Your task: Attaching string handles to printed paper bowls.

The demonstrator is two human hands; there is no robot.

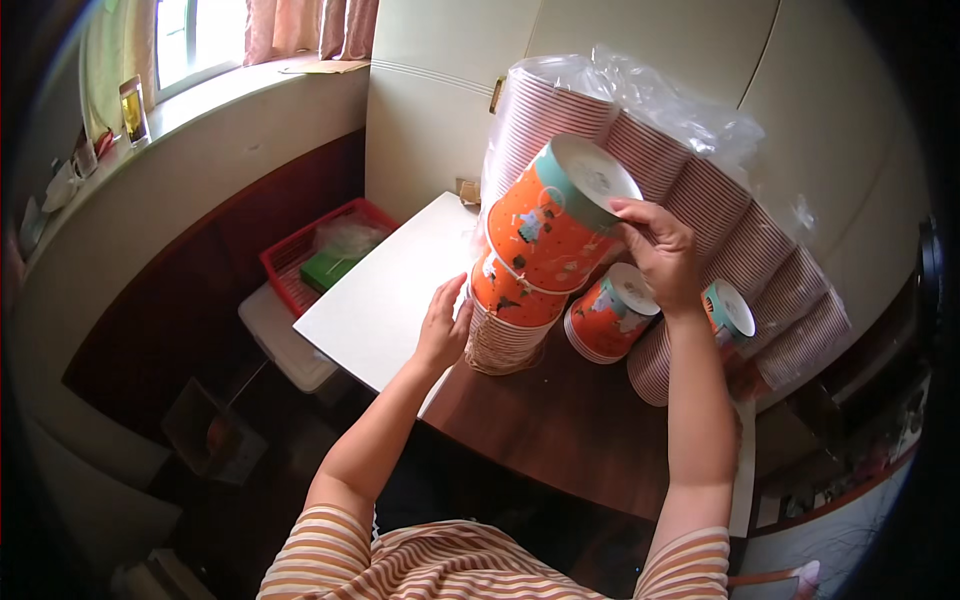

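Observation:
My right hand [662, 250] pinches the base edge of an upside-down orange paper bucket [545, 235] with a teal band and printed figures. The bucket tilts over the top of a nested stack of paper buckets [508, 296]; whether it has come free of the stack I cannot tell. Against the left side of that stack rests my left hand [440, 325], its fingers stretched out. Just right of it, a shorter upside-down bucket stack [606, 322] stands beneath my right wrist. Beyond my right forearm another bucket [730, 308] shows partly.
Tall nested bucket stacks [560, 110] in clear plastic film [690, 115] line the back of the table. The tabletop is white [385, 290] at left and brown wood [560, 420] in front. A red basket [290, 265] sits left, below a curved window ledge [215, 105].

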